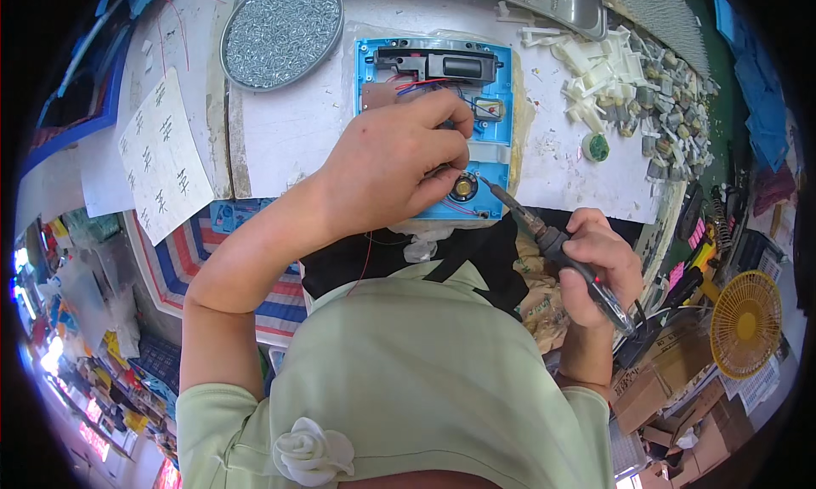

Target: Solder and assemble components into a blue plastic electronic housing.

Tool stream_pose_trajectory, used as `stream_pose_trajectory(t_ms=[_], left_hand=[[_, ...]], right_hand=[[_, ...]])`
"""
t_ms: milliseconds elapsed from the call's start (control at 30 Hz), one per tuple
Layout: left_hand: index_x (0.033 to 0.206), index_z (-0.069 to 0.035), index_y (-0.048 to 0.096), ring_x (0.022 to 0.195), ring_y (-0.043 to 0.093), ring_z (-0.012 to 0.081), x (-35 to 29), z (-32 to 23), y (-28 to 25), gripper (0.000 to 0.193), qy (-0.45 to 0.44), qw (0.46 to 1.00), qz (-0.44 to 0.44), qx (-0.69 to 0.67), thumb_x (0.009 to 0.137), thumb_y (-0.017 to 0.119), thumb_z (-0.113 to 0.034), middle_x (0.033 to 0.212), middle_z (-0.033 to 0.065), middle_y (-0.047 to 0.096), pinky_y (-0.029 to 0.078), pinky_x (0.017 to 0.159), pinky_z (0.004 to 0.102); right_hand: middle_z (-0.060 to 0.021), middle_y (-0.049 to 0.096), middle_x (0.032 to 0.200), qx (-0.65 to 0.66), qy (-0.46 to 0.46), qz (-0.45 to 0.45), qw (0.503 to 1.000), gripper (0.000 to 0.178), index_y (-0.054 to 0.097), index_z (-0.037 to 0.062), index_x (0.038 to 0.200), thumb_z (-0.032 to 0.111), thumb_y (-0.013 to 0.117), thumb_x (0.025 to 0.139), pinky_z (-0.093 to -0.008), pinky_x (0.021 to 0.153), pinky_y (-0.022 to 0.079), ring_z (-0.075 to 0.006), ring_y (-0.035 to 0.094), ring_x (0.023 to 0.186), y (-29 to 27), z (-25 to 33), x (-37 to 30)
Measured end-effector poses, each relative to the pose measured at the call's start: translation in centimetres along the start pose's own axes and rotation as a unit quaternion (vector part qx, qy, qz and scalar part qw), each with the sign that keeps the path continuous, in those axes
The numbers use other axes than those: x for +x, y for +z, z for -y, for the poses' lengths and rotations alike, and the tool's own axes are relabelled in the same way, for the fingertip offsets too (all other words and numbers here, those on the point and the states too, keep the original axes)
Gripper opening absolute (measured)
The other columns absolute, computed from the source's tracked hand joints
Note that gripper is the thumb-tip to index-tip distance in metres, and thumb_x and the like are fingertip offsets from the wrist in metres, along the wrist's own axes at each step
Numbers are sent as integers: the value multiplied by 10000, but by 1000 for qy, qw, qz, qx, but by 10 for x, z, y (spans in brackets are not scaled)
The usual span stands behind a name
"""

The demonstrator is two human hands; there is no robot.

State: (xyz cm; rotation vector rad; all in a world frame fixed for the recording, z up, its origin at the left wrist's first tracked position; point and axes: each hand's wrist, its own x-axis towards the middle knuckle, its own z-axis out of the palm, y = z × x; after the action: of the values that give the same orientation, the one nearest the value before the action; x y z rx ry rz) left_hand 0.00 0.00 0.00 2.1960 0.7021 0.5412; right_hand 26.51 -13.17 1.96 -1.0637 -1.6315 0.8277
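A blue plastic housing lies on the white worktop in front of me, with a black moulded part, red and blue wires and a small round speaker inside. My left hand reaches over its left half with curled fingers. Whatever those fingers hold is hidden beneath them, and they cover much of a brown circuit board. Gripped in my right hand is a soldering iron, a small red light showing on its handle. Its tip points up and left, close to the speaker's right side.
A round tray of small screws sits at the back left, near a paper with handwriting. White plastic parts and many small grey-and-white pieces are heaped on the right, beside a small green-topped tub. A yellow fan stands lower right.
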Motion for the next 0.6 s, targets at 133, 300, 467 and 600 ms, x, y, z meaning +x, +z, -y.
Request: stream_pose_trajectory(t_ms=[133,300,467,600], left_hand=[[851,-72,661,899,668,273,1,0,0,122,-1,1000,3,9,769,744,-35,1064,64,633,543,748,359],[846,-76,660,870,664,265,2,1,2,137,2,1000,-3,11,753,748,-27,1051,59,627,539,726,359],[846,-74,657,863,662,265,2,1,4,148,3,1000,-7,9,744,751,-21,1047,60,625,537,722,358],[847,-71,656,862,662,267,2,1,3,149,8,1000,-9,11,744,750,-17,1043,61,627,537,723,356]], right_hand=[[-33,574,653,-10,-3,12,1000,282,678,3,1005,20,759,735,-393,682,511,-182,498,523,4,-5,5],[-24,537,621,-11,-8,33,999,272,687,5,984,12,756,721,-379,647,494,-190,488,514,5,-11,11],[-23,521,608,-12,-16,32,999,269,690,7,979,10,755,718,-375,636,487,-197,482,510,5,-12,13],[-24,517,606,-12,-14,40,999,263,691,7,974,7,751,718,-376,632,483,-200,477,510,4,-12,15]])
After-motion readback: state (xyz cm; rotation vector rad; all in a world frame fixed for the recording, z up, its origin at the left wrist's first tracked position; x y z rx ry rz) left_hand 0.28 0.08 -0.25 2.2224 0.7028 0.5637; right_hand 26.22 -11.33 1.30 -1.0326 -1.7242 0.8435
